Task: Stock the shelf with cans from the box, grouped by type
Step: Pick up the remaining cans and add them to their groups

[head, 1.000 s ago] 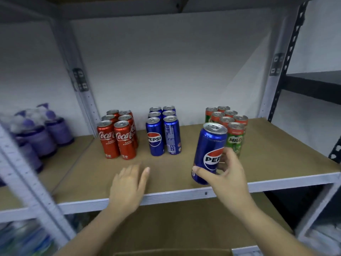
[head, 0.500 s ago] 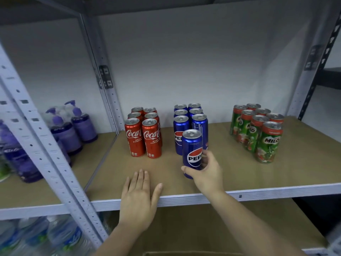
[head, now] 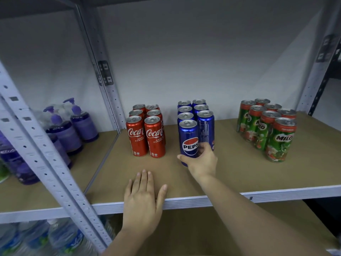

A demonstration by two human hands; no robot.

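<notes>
**Fingers wrapped on a Pepsi can at the front of the blue group**

Fingers (head: 203, 147) of the right hand (head: 200, 161) curl round the lower right side of the Pepsi can (head: 188, 141), thumb across its front near the base. Can is upright, logo facing out, at the front left of the Pepsi group (head: 195, 115), touching or just shy of the can behind; can't tell if its base is fully down, the hand hides it.

Risks, as I judge them:
- Fingers sit between the held can and the front-right blue can; pulling them out sideways could nudge that neighbour or drag the new can off its column.
- Low grip on a tall, slim can: releasing it while tilted could tip it back into the row and start a knock-on.
- If the base isn't flat when released, it may rock.

Left hand (head: 143, 196) lies flat, fingers straight, palm on the shelf (head: 239, 174) front edge, holding nothing; likely bracing.

Around: Coca-Cola cans (head: 145, 130) stand near on the left, with a clear gap. Milo cans (head: 267, 126) are well apart on the right. Neither blocks the hand. Purple pump bottles (head: 73, 124) fill the next bay left, past the upright post (head: 42, 154). Water bottles (head: 46, 239) sit on the level below. Box isn't identifiable in view.
</notes>
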